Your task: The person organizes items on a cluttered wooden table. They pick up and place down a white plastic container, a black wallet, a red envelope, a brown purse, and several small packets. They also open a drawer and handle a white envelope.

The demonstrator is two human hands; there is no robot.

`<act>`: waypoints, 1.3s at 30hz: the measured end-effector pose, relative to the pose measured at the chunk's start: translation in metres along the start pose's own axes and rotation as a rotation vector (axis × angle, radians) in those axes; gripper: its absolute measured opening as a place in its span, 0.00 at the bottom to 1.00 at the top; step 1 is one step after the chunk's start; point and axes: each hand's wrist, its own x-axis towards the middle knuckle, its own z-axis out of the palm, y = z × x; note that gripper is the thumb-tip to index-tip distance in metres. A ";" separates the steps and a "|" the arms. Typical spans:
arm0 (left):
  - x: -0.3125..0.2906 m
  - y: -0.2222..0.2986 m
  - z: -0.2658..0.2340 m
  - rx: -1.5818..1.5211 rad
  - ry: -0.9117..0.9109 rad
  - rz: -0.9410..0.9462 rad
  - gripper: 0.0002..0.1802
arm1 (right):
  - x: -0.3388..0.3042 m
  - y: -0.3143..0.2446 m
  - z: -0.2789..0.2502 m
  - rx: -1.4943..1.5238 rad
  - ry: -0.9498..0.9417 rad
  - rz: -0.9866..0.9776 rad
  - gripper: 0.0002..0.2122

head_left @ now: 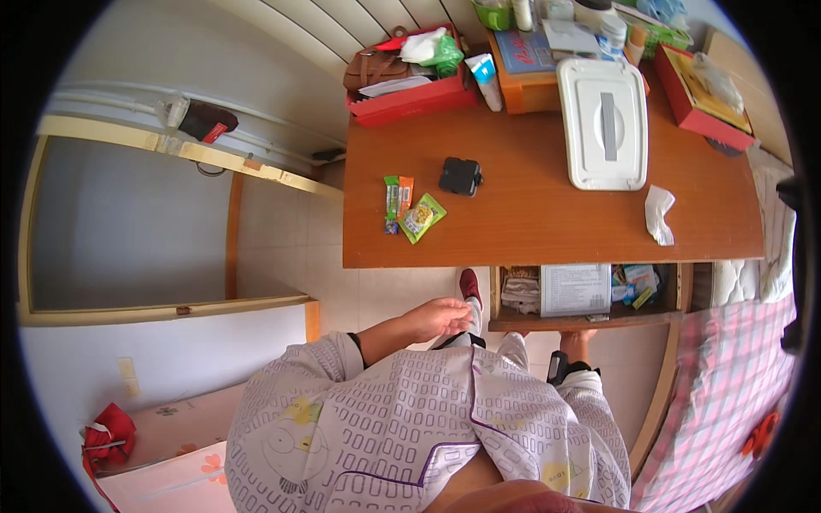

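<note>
A wooden drawer (530, 325) stands pulled out from under the brown desk (530, 231). Inside it lie a flat white box (575, 289), some crumpled tissue-like packs (521, 292) and several small colourful packets (639, 282). My right hand (577, 344) is at the drawer's front, right of its middle; the drawer's front hides the fingers, so their grip does not show. Left of the drawer, my left hand (438, 319) hangs in front of my body, fingers stretched out and close together, with nothing in it.
On the desk are snack packets (422, 218), a black box-like thing (462, 176), a crumpled tissue (659, 215) and a white lidded container (604, 124). Red boxes (410, 104) and bottles line the back. A plaid-covered bed (727, 376) stands at right, an opened door (128, 222) at left.
</note>
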 end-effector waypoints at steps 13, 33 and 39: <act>-0.035 0.020 -0.045 -0.092 0.133 0.075 0.18 | 0.018 -0.010 0.093 0.100 0.009 -0.023 0.28; -0.084 0.041 -0.074 -0.155 0.317 0.226 0.17 | 0.084 -0.015 0.115 -0.147 0.170 0.104 0.31; -0.082 0.063 -0.119 -0.150 0.296 0.337 0.16 | 0.040 -0.001 0.079 -0.555 0.105 0.153 0.29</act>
